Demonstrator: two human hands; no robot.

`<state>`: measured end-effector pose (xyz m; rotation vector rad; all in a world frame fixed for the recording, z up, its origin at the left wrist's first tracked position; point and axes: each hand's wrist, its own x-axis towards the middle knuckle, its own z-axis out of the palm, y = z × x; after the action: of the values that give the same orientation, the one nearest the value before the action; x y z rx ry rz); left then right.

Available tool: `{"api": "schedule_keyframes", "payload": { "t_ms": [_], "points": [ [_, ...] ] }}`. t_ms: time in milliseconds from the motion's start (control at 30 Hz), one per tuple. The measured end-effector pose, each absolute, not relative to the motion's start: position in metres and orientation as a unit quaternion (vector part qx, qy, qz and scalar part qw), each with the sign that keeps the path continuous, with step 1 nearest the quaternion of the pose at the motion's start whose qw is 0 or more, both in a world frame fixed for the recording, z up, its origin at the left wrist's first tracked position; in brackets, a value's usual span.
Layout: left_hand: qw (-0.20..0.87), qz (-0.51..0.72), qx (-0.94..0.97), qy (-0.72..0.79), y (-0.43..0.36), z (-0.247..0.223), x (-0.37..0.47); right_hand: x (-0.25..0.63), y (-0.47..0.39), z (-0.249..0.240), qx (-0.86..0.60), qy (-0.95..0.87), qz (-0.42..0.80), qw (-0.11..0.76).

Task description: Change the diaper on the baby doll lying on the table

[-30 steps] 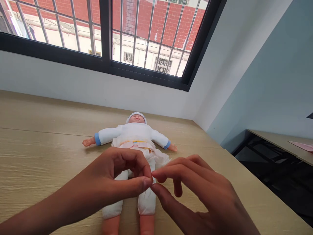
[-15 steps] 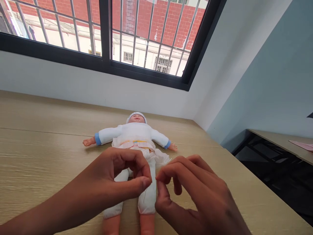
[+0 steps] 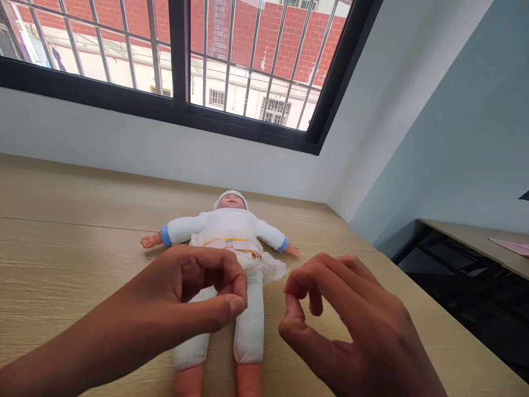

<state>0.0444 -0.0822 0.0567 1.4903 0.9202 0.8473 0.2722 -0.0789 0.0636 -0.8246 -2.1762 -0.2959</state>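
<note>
A doll (image 3: 231,223) in a white top with blue cuffs and a white cap lies on its back on the wooden table (image 3: 82,248), arms spread. Sheer pale fabric (image 3: 273,267) with a yellow-orange strip lies about its waist. Above the doll's legs, my left hand (image 3: 206,292) pinches thumb and fingertips together; whatever it may hold is too small to make out. My right hand (image 3: 334,314), to the right of the legs, is pinched the same way, and nothing can be made out between its fingertips. A gap separates the two hands.
Behind the table is a white wall with a dark-framed, barred window (image 3: 248,127). To the right, past the table's edge, stands another table (image 3: 463,237) on a dark frame, with a pink item (image 3: 510,246) on top.
My hands have moved apart: the right one has shifted to the right and slightly up, the left one slightly to the left. Both stay pinched. The doll lies as before.
</note>
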Motion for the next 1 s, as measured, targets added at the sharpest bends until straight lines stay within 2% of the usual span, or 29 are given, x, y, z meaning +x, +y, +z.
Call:
{"api": "schedule_keyframes", "payload": {
  "t_ms": [267, 533, 1000],
  "points": [
    [0.551, 0.429, 0.578, 0.422, -0.091, 0.067, 0.048, 0.274, -0.077, 0.065, -0.329, -0.852, -0.129, 0.386],
    [0.546, 0.447, 0.557, 0.439, -0.09, 0.073, 0.041, 0.276, -0.08, 0.068, -0.337, -0.845, -0.126, 0.394],
    [0.452, 0.505, 0.592, 0.435, -0.075, 0.072, 0.002, 0.284, -0.075, 0.068, -0.376, -0.833, -0.149, 0.378]
  ]
}}
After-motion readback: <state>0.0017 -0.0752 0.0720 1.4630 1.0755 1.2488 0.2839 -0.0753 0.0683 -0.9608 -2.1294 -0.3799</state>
